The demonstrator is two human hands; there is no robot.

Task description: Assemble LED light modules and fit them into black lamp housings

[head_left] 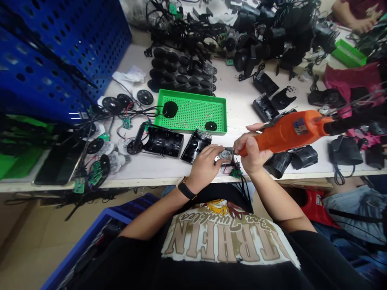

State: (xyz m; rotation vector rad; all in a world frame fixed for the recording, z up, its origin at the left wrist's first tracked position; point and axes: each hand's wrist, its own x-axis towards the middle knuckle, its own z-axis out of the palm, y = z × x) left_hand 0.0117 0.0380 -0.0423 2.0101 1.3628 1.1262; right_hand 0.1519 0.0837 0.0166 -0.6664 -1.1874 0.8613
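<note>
My right hand (253, 151) is wrapped round an orange electric screwdriver (290, 131), whose tip points left toward my other hand. With closed fingers, my left hand (208, 163) holds a small grey motor-like part (224, 154) at the screwdriver's tip. Whether the bit touches a screw is too small to tell. Just below the tip hangs a green circuit board (236, 173) with thin wires. Left of my left hand lie black half-shell housings (163, 141). Behind my hands sits a green perforated tray (190, 128) with many small screws and black discs.
A blue perforated crate (99, 36) stands at the left, near a dark phone-like slab (59, 161). Rows of black housings (181, 72) and tangled cables fill the back. More black shells (279, 163) lie at the right. Another person's hand (364, 25) shows at the far right.
</note>
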